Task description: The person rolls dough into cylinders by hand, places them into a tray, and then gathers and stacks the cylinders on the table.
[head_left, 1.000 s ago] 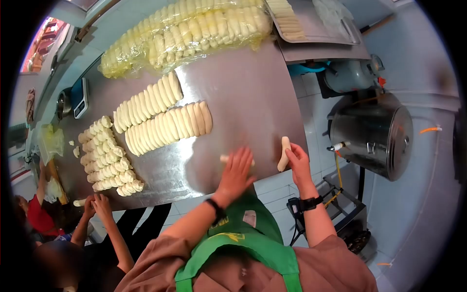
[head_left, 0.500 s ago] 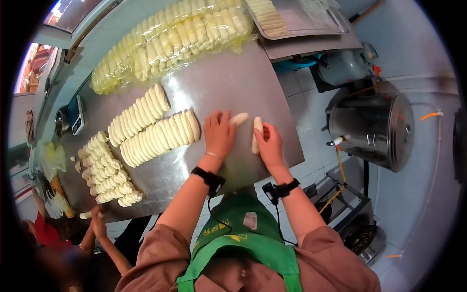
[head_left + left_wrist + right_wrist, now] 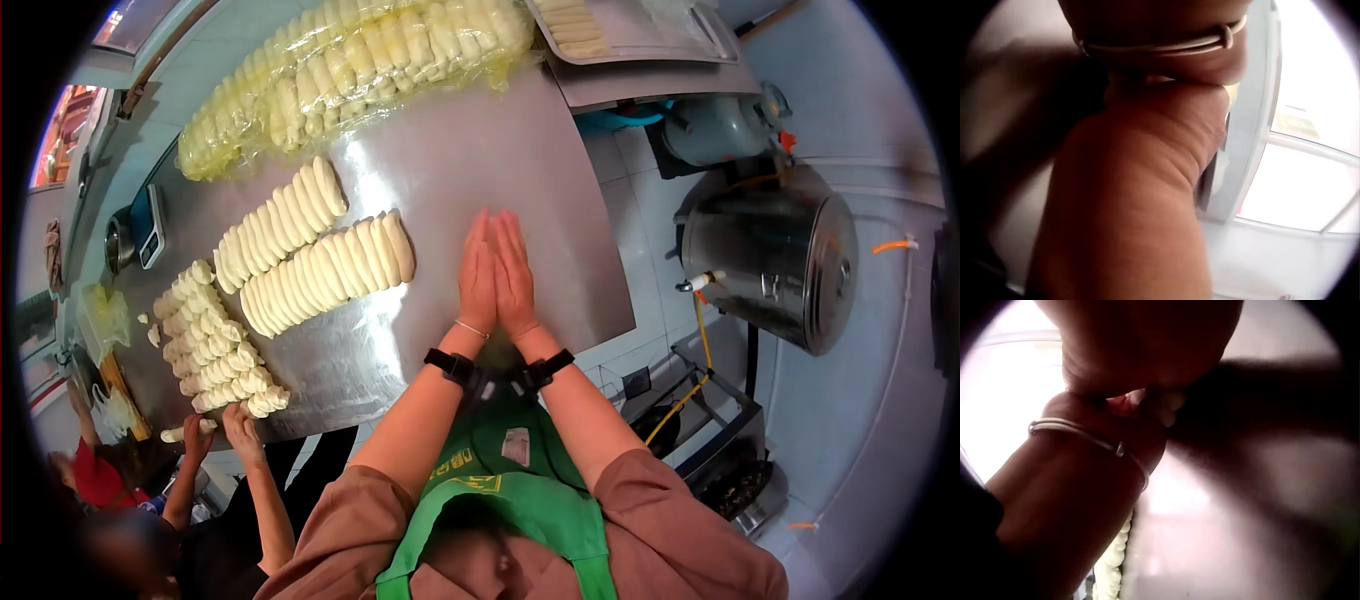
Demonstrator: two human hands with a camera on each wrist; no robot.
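In the head view my left hand and right hand lie side by side over the steel table, palms turned toward each other and fingers straight. The wrist views show the heels of the two hands meeting. A small pale shape shows between them in the right wrist view; I cannot tell whether it is dough. Any dough stick under or between the palms is hidden. Left of my hands lie two rows of dough sticks, a nearer row and a farther row.
Knobbly dough pieces lie on the left, where another person's hands work beside a dough stick. Plastic-covered dough lines the back. A scale, a metal tray and a steel pot stand around.
My right hand held a dough stick upright and my left pressed on another. Now both hands have come together palm to palm, and neither stick shows.
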